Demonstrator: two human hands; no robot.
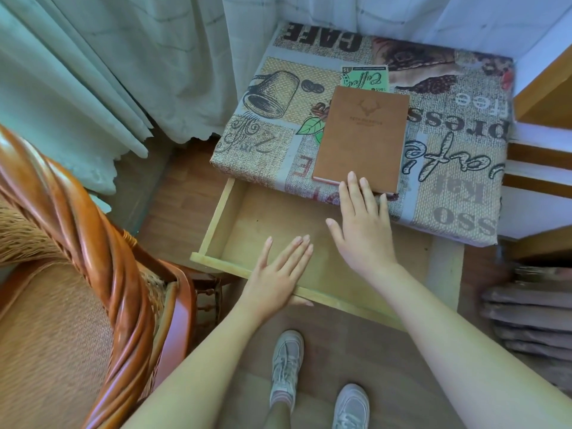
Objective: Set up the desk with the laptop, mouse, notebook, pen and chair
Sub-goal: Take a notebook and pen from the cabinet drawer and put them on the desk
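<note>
A brown notebook [362, 137] with a stamped antler mark lies on the desk [272, 88], which is covered in a coffee-print cloth. Below the desk's front edge, a wooden drawer [244, 218] is pulled out and holds nothing. My left hand [278, 274] lies flat over the drawer's front rail, fingers straight and thumb tucked against the outer face. My right hand [359, 230] is spread open above the drawer, its fingertips touching the notebook's near edge. A wicker chair [102, 243] with a glossy twisted frame stands at the left. No laptop, mouse or pen is visible.
Pale curtains [93, 72] hang behind the chair and desk, reaching the wooden floor. A white and wood shelf unit [538, 134] adjoins the desk's right side. A blurred stack of flat dark things [532, 317] sits low at the right. My shoes [286, 360] stand just before the drawer.
</note>
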